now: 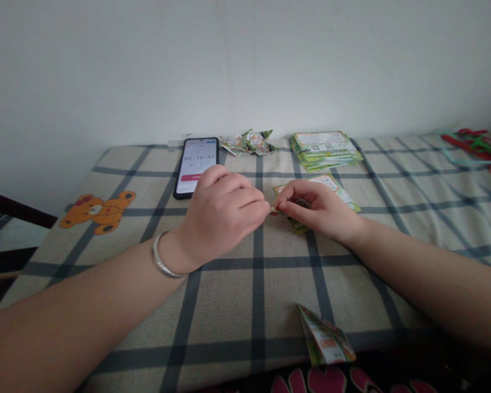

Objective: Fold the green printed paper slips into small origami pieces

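My left hand [229, 210], with a silver bangle on its wrist, is closed, its back toward me and most of its fingertips hidden. Thumb and forefinger of my right hand [311, 204] pinch together just beside it. Between the two hands shows a small green edge of folded printed paper [274, 210]; the rest of it is covered by my fingers. Under and behind my right hand lie loose green-and-white printed cards [343, 195]. Nearer to me, a folded printed paper triangle [327, 341] rests at the table's front edge.
A phone [198, 158] showing a running timer lies behind my left hand. Folded paper pieces [249, 143] and a stack of printed cards [325, 147] are by the wall. Red and green items [480, 143] lie far right. The checked tablecloth [225, 305] has a bear picture [100, 213].
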The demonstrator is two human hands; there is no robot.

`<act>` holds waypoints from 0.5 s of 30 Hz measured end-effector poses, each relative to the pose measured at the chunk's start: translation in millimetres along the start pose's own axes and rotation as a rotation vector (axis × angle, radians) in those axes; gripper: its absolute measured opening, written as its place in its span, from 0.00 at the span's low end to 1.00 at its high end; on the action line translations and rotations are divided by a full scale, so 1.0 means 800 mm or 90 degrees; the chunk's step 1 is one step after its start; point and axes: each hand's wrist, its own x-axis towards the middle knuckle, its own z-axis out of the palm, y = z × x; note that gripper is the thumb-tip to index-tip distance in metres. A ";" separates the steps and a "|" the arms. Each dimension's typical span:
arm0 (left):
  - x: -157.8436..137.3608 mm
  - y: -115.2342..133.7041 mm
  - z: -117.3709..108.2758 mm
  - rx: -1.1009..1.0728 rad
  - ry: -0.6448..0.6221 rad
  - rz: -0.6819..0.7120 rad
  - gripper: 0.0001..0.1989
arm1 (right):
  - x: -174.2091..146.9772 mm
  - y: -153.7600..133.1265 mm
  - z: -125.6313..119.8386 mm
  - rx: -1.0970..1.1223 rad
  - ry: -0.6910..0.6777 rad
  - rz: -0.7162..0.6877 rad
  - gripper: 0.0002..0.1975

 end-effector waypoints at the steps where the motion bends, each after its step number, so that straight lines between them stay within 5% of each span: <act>1: 0.000 0.001 0.000 0.007 0.009 0.006 0.06 | 0.001 0.000 0.000 0.019 -0.013 0.003 0.05; 8: -0.001 0.001 0.001 -0.028 -0.008 -0.042 0.07 | 0.002 0.003 0.002 0.053 -0.028 -0.004 0.02; 15: 0.000 0.001 0.000 -0.048 0.001 -0.031 0.08 | 0.001 0.005 0.003 -0.081 0.011 -0.081 0.01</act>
